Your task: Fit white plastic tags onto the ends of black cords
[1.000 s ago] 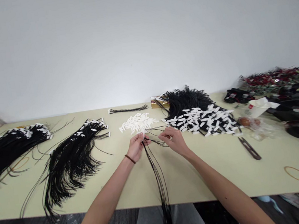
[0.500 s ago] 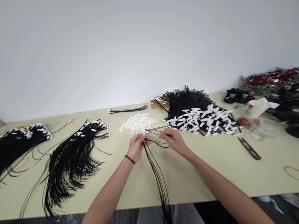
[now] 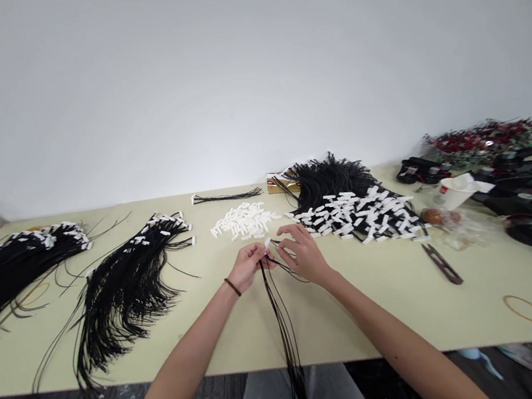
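My left hand (image 3: pixel 251 263) is closed on a small white plastic connector (image 3: pixel 267 244), pinched at the fingertips over the middle of the table. A bunch of thin black wires (image 3: pixel 280 317) hangs from this hand past the table edge, down between my knees. Just to the right, my right hand (image 3: pixel 304 254) pinches the end of a black wire close to the connector, its other fingers raised and curled. Slack black wires (image 3: pixel 293 271) loop below the right hand. Whether the wire end is inside the connector is too small to tell.
Beyond my hands lies a pile of white connectors (image 3: pixel 244 220). Wired bundles spread at the right (image 3: pixel 338 182) and left (image 3: pixel 125 294). Snips (image 3: pixel 441 264), a rubber band (image 3: pixel 525 309), a paper cup (image 3: pixel 457 191) and black parts (image 3: pixel 528 197) sit on the right.
My right hand has come in from the right to the connector, bringing a wire end with it. The left hand has shifted slightly right and lower, and the connector now shows above its fingers.
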Available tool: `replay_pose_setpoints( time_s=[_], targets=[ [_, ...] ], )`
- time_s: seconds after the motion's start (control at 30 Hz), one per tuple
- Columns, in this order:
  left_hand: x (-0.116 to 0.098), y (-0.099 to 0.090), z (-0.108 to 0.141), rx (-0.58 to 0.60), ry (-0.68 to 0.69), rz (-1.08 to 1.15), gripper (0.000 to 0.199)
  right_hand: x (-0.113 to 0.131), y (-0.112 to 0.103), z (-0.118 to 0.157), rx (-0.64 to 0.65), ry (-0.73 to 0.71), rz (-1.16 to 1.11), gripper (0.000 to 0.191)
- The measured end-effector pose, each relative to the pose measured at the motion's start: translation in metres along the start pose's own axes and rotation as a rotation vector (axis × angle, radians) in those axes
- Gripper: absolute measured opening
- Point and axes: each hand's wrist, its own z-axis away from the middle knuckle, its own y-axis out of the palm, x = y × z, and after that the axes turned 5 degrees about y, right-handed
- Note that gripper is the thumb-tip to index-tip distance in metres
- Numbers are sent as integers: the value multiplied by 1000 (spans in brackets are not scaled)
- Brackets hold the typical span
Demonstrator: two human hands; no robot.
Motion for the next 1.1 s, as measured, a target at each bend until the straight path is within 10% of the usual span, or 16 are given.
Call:
replay_pose_setpoints(
  time_s=[0.5,0.77,1.1],
  targets=[
    [2,0,1,66,-12,-33,37,-2,5,3,140,38,-311,11],
    [8,-4,-4,-48,-50,21,35,-2,10,4,59,86,-102,15],
    [15,-10,-10,-196,-25,111,32,5,20,7,204,-203,-270,26]
  ],
)
